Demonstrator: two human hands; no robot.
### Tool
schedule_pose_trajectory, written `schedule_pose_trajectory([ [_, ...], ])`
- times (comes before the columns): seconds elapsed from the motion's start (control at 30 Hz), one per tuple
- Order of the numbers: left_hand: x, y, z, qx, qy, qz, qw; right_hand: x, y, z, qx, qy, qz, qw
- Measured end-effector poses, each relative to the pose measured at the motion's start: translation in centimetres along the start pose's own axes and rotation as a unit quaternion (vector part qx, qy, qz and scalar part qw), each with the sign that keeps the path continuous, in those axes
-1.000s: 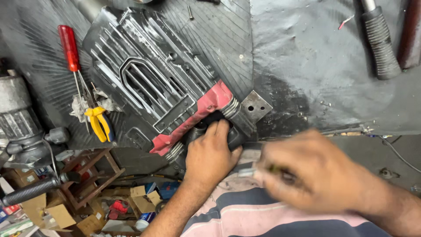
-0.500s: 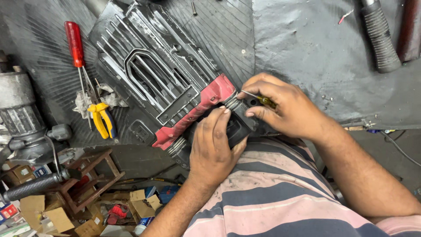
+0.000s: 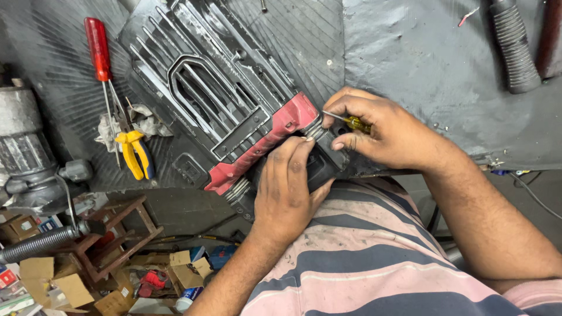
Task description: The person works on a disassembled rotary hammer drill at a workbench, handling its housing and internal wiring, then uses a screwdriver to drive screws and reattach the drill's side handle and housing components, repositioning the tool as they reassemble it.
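Gripping a yellow-handled screwdriver, the right hand probes the red-and-black tool that the left hand clasps at the workbench's near edge.

Red-and-black power tool body: lies diagonally at the near edge of the dark mat, red housing far-left, black section near-right. Small yellow-handled screwdriver: lies nearly level, metal tip pointing left at the housing joint.

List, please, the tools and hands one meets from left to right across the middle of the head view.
Red-handled screwdriver → yellow-handled pliers → left hand on the red and black part → right hand holding a small yellow screwdriver.
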State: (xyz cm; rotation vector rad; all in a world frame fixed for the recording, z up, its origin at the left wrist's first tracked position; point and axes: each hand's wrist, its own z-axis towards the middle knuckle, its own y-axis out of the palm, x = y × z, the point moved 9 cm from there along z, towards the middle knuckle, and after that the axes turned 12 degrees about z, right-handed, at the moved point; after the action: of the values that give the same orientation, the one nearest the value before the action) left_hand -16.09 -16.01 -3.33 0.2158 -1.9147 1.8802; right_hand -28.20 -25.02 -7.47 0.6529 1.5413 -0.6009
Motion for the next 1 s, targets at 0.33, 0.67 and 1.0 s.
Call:
schedule_pose_trajectory([
  [0.33,-0.3,-0.3,-0.2,0.023,0.001,0.028,0.999,-1.4,0.1,-0.2,0.023,-0.005,-0.064,0.998],
  [0.67,-1.6,1.5,-0.5,-0.040,-0.073,0.044,0.996,-2.5,2.3,-2.7,0.144,0.010,-0.179,0.973],
  [1.0,-1.3,2.7,0.1,-0.111,-0.062,0.034,0.991,-1.7,2.4,-2.3,0.136,0.089,-0.261,0.951],
])
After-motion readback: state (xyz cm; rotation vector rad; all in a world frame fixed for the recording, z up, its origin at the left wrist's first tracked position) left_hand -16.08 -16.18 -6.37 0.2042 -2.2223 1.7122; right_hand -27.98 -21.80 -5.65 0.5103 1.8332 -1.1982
